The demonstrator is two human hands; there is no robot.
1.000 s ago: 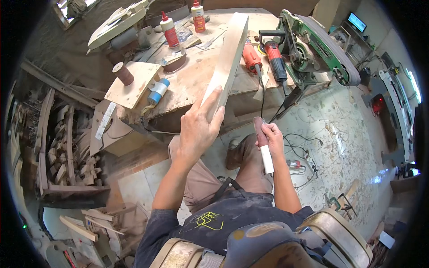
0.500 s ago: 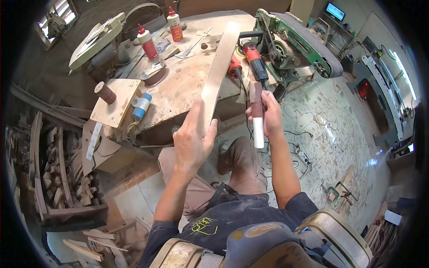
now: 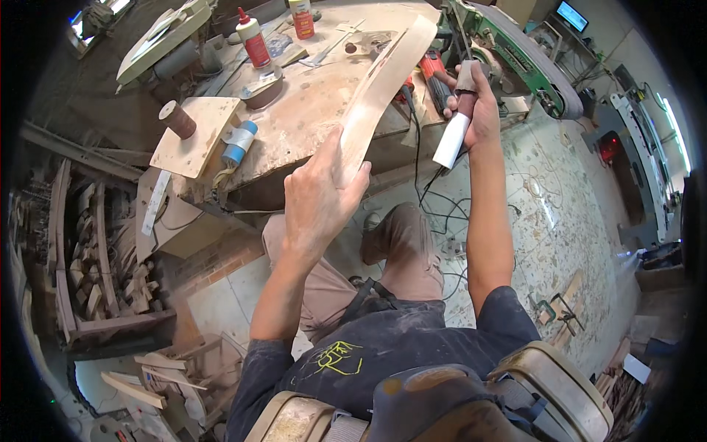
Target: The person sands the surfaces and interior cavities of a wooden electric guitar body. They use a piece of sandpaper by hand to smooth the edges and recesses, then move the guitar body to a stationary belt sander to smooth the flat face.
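Pale wooden strip point(image 3: 381, 92), long, smooth and gently curved, slants out over the dusty, blotched workbench point(image 3: 305, 110), its near end pinched between the thumb and fingers of the left hand point(image 3: 318, 197). The right hand point(image 3: 480, 114) curls closed around a slim tube point(image 3: 452, 136) (glossy white below, matte brown above) near a red-and-black power tool point(image 3: 437, 87).

The left hand point(image 3: 318, 195) grips a wooden piece point(image 3: 374, 92), the right hand point(image 3: 482, 110) a tube point(image 3: 454, 135).
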